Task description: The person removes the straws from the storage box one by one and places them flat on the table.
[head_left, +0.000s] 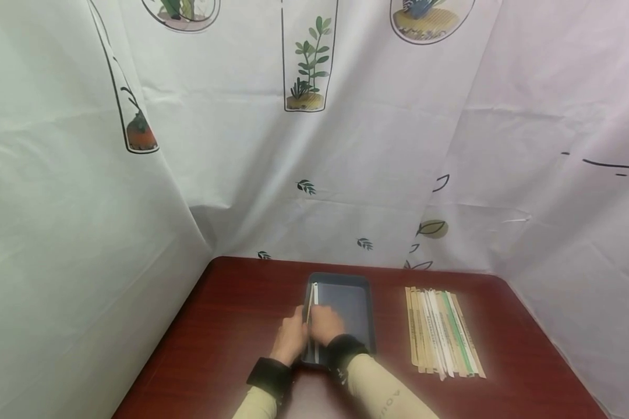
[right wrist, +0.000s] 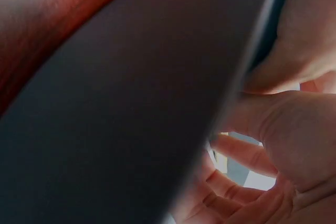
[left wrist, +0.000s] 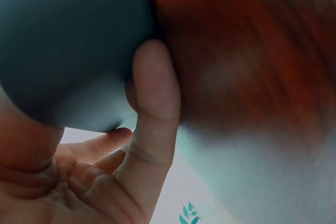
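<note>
On the dark table lies a grey-blue tray (head_left: 352, 311), with a white stick (head_left: 316, 295) and a beige paper-wrapped stick (head_left: 310, 305) along its left side. My left hand (head_left: 289, 336) grips the tray's left wall. One finger (left wrist: 155, 82) lies on the outer side of that wall in the left wrist view. Inside the tray my right hand (head_left: 327, 325) is close beside the left, its curled fingers at the beige stick, seemingly pinching it. The sticks' near ends are partly hidden by the hands. In the right wrist view the right hand (right wrist: 273, 150) shows behind a dark surface.
To the tray's right, a row of long, thin paper-wrapped sticks (head_left: 442, 331) lies side by side, mostly beige and white with one green. White printed cloth (head_left: 346, 174) hangs behind and on both sides of the red-brown table (head_left: 230, 302).
</note>
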`<control>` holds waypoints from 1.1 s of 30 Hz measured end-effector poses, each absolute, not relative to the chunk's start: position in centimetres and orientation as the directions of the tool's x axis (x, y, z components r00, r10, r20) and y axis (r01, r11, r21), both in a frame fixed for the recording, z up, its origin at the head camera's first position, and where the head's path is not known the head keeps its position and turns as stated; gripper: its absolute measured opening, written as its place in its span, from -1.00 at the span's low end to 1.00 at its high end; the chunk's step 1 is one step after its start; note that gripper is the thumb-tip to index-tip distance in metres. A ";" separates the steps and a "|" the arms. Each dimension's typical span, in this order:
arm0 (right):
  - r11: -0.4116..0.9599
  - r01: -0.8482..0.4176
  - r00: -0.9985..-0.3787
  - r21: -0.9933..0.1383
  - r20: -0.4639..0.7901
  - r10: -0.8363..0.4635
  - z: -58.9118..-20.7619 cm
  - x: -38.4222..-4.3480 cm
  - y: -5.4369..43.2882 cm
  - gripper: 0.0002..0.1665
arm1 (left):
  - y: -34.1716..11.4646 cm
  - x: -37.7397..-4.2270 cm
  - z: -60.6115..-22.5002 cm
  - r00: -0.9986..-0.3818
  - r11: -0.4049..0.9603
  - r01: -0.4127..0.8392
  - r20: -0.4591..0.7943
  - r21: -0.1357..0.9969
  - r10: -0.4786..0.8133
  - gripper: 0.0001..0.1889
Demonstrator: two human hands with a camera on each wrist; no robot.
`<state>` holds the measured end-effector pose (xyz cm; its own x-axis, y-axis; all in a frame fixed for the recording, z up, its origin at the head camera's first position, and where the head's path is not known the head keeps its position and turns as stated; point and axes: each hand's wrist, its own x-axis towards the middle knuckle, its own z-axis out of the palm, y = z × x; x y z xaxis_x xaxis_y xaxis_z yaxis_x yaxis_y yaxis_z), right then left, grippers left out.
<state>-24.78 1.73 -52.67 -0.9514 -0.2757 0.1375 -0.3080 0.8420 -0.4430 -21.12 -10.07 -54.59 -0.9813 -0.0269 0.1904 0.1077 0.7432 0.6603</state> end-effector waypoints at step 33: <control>0.847 -0.252 -0.967 -0.468 0.089 -0.239 -51.3 -24.3 2.6 -0.81 | -9.9 -21.1 -54.2 -0.987 0.758 0.065 0.155 0.649 -0.049 -0.52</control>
<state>-24.32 2.64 -51.32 -0.9670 -0.2389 0.0886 -0.2521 0.8469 -0.4682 -21.10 -9.95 -54.21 -0.9866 -0.0490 0.1554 0.0647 0.7577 0.6494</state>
